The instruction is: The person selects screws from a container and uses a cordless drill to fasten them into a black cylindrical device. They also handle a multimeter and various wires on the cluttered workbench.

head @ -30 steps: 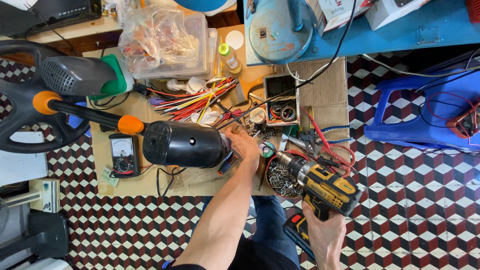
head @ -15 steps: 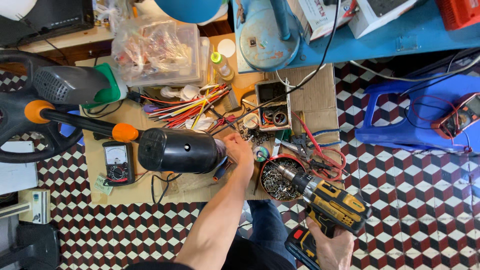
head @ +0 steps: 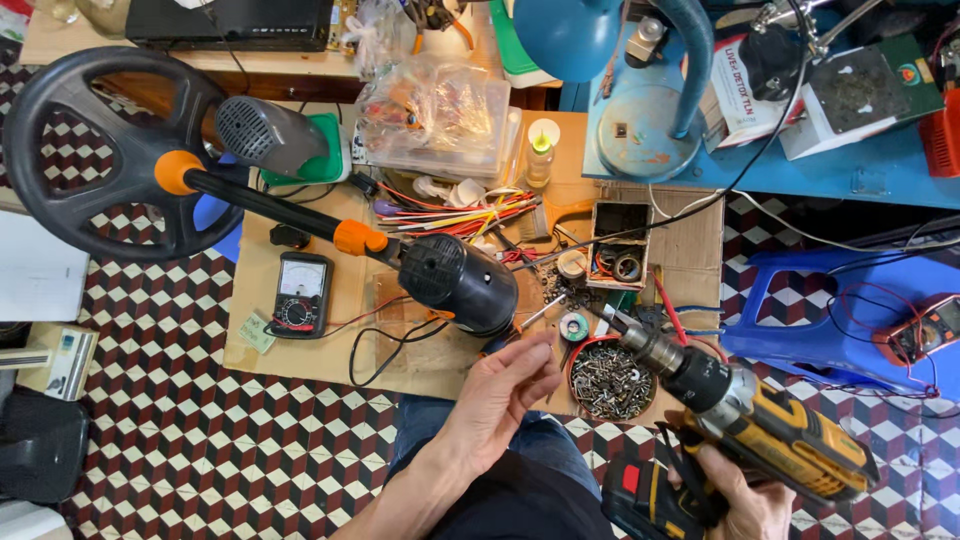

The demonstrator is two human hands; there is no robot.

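Observation:
My left hand (head: 500,385) hovers just below the black motor housing (head: 455,280) of a long-shafted tool, fingers apart and holding nothing I can make out. A thin screwdriver (head: 530,318) lies between the hand and the housing. Lower right, my right hand (head: 740,495) grips the handle of a yellow and black cordless drill (head: 780,440). Its chuck (head: 650,350) points up-left over a red-rimmed bowl of screws (head: 610,382).
The work lies on a cardboard sheet (head: 690,260) on a checkered floor. An analogue multimeter (head: 300,293), coloured wires (head: 460,210), a small open box (head: 620,245) and the tool's round black guard (head: 110,150) surround it. A blue plastic stool (head: 830,320) stands right.
My left hand has come off the motor housing and drawn back toward me with fingers spread. The drill has shifted right and slightly away from the housing.

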